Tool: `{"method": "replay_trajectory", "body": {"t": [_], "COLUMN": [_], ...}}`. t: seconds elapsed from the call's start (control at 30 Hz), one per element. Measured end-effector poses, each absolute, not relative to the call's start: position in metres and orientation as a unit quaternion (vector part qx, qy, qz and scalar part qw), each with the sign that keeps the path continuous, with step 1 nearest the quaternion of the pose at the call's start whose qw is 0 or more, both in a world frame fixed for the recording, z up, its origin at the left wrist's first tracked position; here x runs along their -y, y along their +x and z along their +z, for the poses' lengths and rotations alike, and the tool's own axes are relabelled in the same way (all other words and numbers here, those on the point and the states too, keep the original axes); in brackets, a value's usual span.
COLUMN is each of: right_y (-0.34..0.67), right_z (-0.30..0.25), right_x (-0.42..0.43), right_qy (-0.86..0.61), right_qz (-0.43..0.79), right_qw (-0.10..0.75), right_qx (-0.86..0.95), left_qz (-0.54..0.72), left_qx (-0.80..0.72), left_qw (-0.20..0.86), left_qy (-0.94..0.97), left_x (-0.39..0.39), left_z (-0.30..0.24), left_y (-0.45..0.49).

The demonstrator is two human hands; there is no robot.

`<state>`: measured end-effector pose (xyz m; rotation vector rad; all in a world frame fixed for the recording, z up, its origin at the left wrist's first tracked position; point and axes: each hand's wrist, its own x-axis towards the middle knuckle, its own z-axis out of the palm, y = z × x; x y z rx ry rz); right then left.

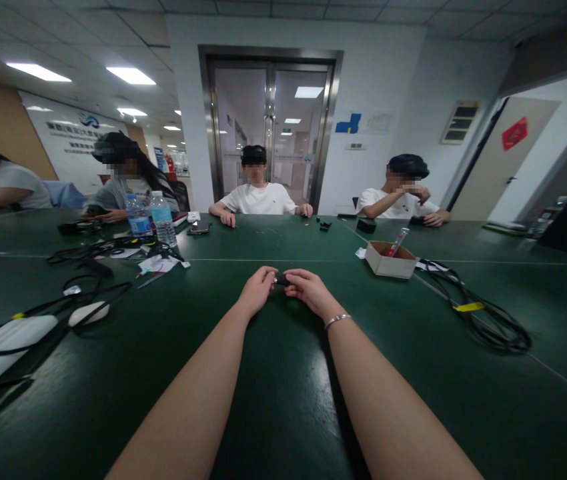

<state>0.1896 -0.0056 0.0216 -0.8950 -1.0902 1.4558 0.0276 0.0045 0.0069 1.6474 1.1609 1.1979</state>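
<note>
Both my hands meet over the green table (283, 373), in front of me. Between them is a small black object with a silvery end (281, 281); its exact kind is too small to make out. My left hand (257, 291) pinches the silvery end on the left with thumb and fingers. The fingers of my right hand (308, 291) are closed on the black part, which they partly cover. A silver bracelet (338, 321) circles my right wrist.
An open cardboard box (391, 265) with a clear tube in it stands right of my hands, beside a coiled black cable (493, 320). Left lie tangled cables, papers (157, 265), a white mouse (89, 313) and two water bottles (163, 220). Several people sit across the table.
</note>
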Motion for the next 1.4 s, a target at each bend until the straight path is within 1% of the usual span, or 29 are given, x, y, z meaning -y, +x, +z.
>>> {"method": "replay_trajectory", "body": {"t": [0.1,0.27,0.4,0.53,0.73,1.1,1.3,1.4], "right_y": [0.1897,0.1897,0.1898,0.1898,0.1901,0.1904,0.1898,0.1903], "right_z": [0.0208,0.0202,0.0208,0.0206,0.0197,0.0198,0.0193,0.0191], "right_x": [0.0053,0.0048,0.0055,0.0055,0.0046,0.0040,0.0033,0.0035], "right_qy": [-0.372,-0.372,-0.370,-0.371,-0.372,-0.375,-0.381,-0.373], "right_qz": [0.608,0.605,0.606,0.605,0.603,0.604,0.604,0.606], "right_qw": [0.534,0.531,0.532,0.530,0.533,0.529,0.529,0.529], "right_qx": [0.455,0.461,0.462,0.464,0.462,0.464,0.459,0.462], "left_qz": [0.495,0.469,0.479,0.473,0.463,0.459,0.464,0.464], "left_qx": [-0.451,-0.445,-0.444,-0.446,-0.468,-0.476,-0.473,-0.471], "left_qw": [0.363,0.413,0.381,0.398,0.364,0.355,0.383,0.362], "left_qy": [0.648,0.641,0.654,0.647,0.659,0.661,0.643,0.657], "left_x": [-0.0042,-0.0063,-0.0101,-0.0118,-0.0120,-0.0074,-0.0088,-0.0103], "left_z": [0.0074,0.0064,0.0018,-0.0006,-0.0006,0.0039,0.0024,0.0008], "left_y": [0.0277,0.0275,0.0269,0.0269,0.0273,0.0275,0.0288,0.0281]}}
